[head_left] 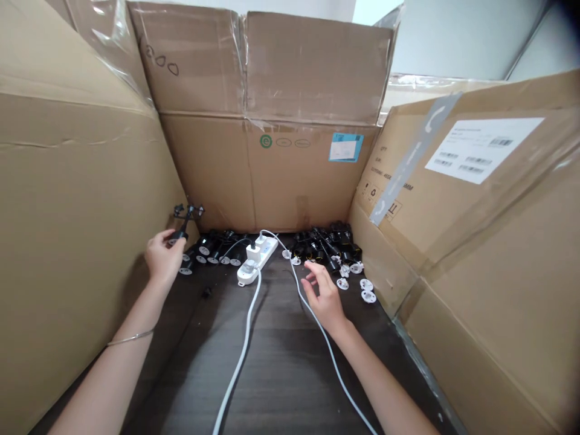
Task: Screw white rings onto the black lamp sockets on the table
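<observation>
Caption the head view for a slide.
Left hand holding a slim black branched device; empty right hand near black cylindrical parts and round white discs.

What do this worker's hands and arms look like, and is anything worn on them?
The left hand and right hand are human, with no gloves showing. A thin, silver-coloured bracelet circles the left forearm. No sleeves show on either side.

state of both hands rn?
Left hand: closed on a black branched part.
Right hand: open, fingers loosely curled, nothing visible in it, near the white cable.
</observation>
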`<state>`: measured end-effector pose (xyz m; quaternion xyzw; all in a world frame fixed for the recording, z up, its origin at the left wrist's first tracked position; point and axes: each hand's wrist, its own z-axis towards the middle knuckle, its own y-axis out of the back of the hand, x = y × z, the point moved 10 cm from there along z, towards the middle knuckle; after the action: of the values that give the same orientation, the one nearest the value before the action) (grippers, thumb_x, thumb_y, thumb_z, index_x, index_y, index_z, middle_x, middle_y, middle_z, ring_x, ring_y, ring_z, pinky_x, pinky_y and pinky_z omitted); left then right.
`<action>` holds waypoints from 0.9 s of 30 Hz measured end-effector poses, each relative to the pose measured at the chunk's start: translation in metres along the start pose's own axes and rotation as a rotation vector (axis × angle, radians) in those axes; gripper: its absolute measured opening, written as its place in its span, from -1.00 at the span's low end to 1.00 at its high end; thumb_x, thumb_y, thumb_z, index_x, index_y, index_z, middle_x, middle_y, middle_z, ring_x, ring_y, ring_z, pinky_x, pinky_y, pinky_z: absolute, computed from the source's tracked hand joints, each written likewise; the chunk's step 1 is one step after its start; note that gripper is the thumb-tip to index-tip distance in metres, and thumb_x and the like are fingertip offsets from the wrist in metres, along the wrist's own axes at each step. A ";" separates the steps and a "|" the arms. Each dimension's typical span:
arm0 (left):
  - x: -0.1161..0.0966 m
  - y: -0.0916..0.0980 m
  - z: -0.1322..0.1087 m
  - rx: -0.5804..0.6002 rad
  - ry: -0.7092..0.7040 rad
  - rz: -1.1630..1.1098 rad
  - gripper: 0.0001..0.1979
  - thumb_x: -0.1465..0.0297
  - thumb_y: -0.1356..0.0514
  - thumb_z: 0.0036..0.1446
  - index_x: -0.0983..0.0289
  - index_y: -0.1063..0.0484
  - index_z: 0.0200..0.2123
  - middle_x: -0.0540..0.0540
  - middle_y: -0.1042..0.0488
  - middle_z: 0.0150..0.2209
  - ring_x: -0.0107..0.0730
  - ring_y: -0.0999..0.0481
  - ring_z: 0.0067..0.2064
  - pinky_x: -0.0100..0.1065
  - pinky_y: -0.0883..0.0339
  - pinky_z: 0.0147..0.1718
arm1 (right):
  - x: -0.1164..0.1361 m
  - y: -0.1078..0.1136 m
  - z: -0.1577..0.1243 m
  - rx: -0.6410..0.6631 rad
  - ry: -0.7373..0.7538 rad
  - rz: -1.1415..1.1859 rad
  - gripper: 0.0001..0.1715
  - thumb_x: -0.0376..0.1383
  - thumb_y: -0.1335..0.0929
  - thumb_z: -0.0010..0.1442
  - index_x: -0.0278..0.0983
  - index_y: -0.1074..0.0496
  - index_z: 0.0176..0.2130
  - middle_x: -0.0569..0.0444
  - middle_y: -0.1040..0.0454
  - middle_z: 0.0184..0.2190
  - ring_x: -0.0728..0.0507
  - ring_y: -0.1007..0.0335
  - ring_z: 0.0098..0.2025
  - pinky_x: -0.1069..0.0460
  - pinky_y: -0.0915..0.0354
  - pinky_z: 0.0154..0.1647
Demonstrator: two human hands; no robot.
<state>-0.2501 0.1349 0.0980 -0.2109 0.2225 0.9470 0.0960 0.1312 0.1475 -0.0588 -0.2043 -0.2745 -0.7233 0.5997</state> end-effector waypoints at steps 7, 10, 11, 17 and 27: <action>0.047 -0.037 -0.009 0.208 0.160 0.299 -0.65 0.44 -0.12 -0.14 0.43 -0.37 -0.21 0.22 -0.34 -0.26 -0.13 -0.31 -0.09 -0.10 -0.17 0.04 | -0.014 -0.007 -0.003 0.026 -0.079 0.040 -0.65 -0.31 -0.20 0.22 -0.28 -0.21 0.02 -0.06 -0.28 -0.11 -0.04 -0.28 -0.28 0.05 -0.29 -0.27; 0.059 -0.044 -0.012 0.253 0.176 0.354 -0.61 0.43 -0.07 -0.10 0.46 -0.34 -0.15 0.28 -0.33 -0.20 -0.10 -0.29 -0.03 -0.13 -0.14 0.07 | -0.015 -0.005 -0.002 0.015 -0.078 0.026 -0.65 -0.33 -0.20 0.22 -0.27 -0.22 0.02 -0.04 -0.28 -0.11 -0.04 -0.27 -0.26 0.05 -0.28 -0.25; 0.062 -0.046 -0.012 0.268 0.176 0.368 -0.61 0.42 -0.06 -0.09 0.46 -0.33 -0.14 0.29 -0.33 -0.18 -0.09 -0.29 -0.02 -0.13 -0.14 0.07 | -0.015 -0.005 -0.002 0.014 -0.078 0.022 -0.66 -0.33 -0.20 0.22 -0.26 -0.22 0.02 -0.04 -0.28 -0.11 -0.03 -0.27 -0.26 0.05 -0.28 -0.24; 0.066 -0.053 -0.021 0.351 0.110 0.414 -0.57 0.36 0.01 0.01 0.49 -0.27 -0.07 0.34 -0.32 -0.11 -0.02 -0.29 -0.01 -0.06 -0.14 0.05 | -0.015 -0.008 -0.001 0.034 -0.079 0.014 -0.66 -0.32 -0.19 0.22 -0.26 -0.22 0.01 -0.04 -0.26 -0.08 -0.03 -0.26 -0.26 0.04 -0.27 -0.20; -0.090 -0.006 -0.019 0.032 -0.133 0.141 -0.66 0.44 0.07 0.12 0.34 -0.25 -0.03 0.12 -0.32 -0.05 -0.40 -0.36 -0.05 -0.29 -0.30 -0.03 | -0.024 -0.002 0.000 0.005 -0.077 -0.139 -0.71 -0.35 -0.20 0.20 -0.30 -0.29 -0.06 -0.04 -0.29 -0.10 -0.09 -0.22 -0.08 0.00 -0.19 0.00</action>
<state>-0.1613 0.1234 0.1201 -0.1297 0.2449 0.9597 0.0471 0.1345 0.1661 -0.0741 -0.2111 -0.3126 -0.7541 0.5376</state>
